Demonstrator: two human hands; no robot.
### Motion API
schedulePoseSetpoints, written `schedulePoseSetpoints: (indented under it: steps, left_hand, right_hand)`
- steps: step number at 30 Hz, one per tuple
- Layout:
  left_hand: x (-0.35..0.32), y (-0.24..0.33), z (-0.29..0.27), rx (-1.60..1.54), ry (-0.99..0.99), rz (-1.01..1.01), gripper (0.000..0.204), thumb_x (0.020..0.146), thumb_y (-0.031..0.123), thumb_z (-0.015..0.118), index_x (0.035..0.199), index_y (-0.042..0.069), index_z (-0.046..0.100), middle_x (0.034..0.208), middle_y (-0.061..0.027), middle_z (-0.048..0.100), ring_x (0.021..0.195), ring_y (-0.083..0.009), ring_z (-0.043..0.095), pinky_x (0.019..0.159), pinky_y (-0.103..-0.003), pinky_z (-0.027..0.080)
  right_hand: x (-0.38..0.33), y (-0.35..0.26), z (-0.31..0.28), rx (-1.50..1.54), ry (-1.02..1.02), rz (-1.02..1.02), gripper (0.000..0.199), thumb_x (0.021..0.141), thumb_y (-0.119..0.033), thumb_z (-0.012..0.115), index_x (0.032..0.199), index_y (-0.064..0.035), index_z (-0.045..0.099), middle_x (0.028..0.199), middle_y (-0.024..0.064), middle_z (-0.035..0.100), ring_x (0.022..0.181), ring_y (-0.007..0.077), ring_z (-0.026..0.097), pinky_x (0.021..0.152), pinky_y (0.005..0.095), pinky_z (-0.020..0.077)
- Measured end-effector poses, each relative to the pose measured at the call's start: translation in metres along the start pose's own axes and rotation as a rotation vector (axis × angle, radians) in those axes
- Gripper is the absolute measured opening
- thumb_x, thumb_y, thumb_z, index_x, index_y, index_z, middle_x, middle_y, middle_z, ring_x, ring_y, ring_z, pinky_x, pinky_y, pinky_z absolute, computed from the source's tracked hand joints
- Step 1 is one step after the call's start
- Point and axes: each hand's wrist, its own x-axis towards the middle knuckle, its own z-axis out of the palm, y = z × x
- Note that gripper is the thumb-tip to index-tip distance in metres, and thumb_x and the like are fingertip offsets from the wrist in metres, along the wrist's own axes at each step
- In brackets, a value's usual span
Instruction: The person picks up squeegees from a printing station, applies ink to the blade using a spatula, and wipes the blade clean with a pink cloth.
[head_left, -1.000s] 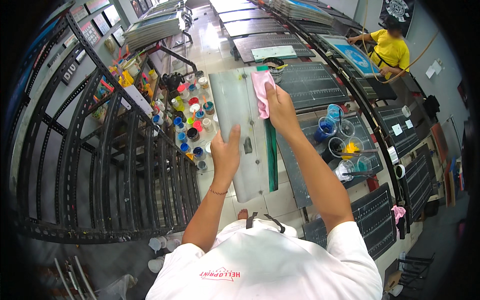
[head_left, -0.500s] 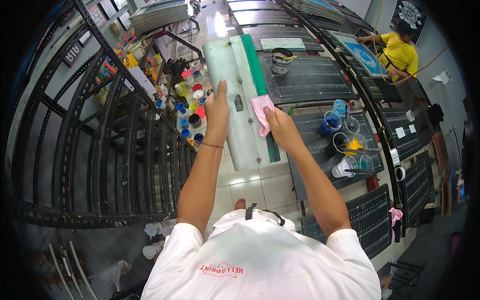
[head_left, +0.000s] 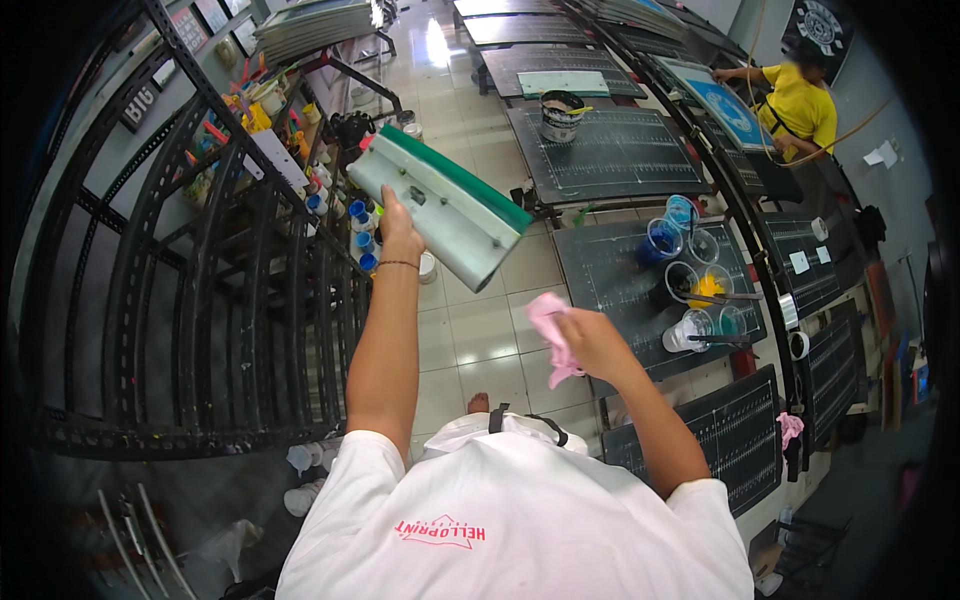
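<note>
Squeegee left of upper centre, long axis slanting upper left to lower right, green edge facing upper right — left hand grips it, right hand clutches cloth, tiled floor beneath, black rack left, dark boards right.

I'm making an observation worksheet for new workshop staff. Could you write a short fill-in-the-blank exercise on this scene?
1. The left hand holds a squeegee with a ____ blade.
2. The right hand holds a ____ cloth.
3. Clear cups stand on a board to the person's ____.
4. The co-worker wears a ____ shirt.

Missing words: green; pink; right; yellow.
</note>
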Motion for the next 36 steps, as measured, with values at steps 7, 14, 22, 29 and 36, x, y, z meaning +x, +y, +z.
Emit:
schedulePoseSetpoints:
  steps: [7,14,22,29,36]
  left_hand:
    - [-0.037,-0.044,-0.007,-0.12,-0.187,-0.306,0.064,0.101,0.055,0.026,0.141,0.007,0.038,0.141,-0.0172,0.046,0.127,-0.037,0.047,0.105,-0.057,0.039]
    - [-0.075,-0.067,0.01,-0.159,-0.182,-0.528,0.055,0.103,0.046,0.032,0.137,0.004,0.042,0.133,-0.0182,0.053,0.119,-0.0345,0.055,0.104,-0.055,0.042]
    - [-0.095,-0.077,0.009,-0.004,-0.286,-0.594,0.046,0.101,0.038,0.04,0.132,0.004,0.048,0.125,-0.0177,0.059,0.112,-0.0335,0.06,0.099,-0.052,0.046]
    - [-0.102,-0.1,-0.021,0.145,-0.277,-0.628,0.048,0.099,0.041,0.043,0.128,0.004,0.052,0.116,-0.0161,0.064,0.104,-0.031,0.063,0.095,-0.045,0.049]
    - [-0.109,-0.088,-0.016,-0.003,-0.428,-0.672,0.055,0.099,0.046,0.035,0.13,0.004,0.051,0.117,-0.0174,0.064,0.105,-0.0304,0.064,0.096,-0.047,0.05]
  right_hand:
    - [0.03,-0.053,-0.036,0.661,0.656,-0.224,0.039,0.105,-0.031,0.037,0.115,0.0022,0.054,0.098,0.0125,0.066,0.088,0.0181,0.067,0.072,0.0308,0.0542]
    - [0.054,-0.069,0.001,0.323,0.597,-0.523,0.047,0.099,-0.018,0.052,0.138,0.0037,0.037,0.137,0.0198,0.05,0.129,0.0326,0.047,0.106,0.0397,0.037]
    - [0.043,-0.083,-0.032,0.046,0.51,-0.645,0.026,0.092,-0.008,0.055,0.113,0.0054,0.062,0.121,0.0218,0.064,0.112,0.0315,0.063,0.088,0.034,0.0508]
    - [0.06,-0.061,-0.07,-0.07,0.54,-0.437,0.022,0.094,-0.013,0.055,0.106,0.0032,0.064,0.088,0.0114,0.07,0.07,0.0213,0.066,0.061,0.0307,0.0493]
    - [0.02,-0.091,-0.038,0.273,0.175,-0.421,0.031,0.096,-0.02,0.055,0.116,0.0023,0.063,0.107,0.0141,0.068,0.088,0.0196,0.067,0.073,0.0295,0.0514]
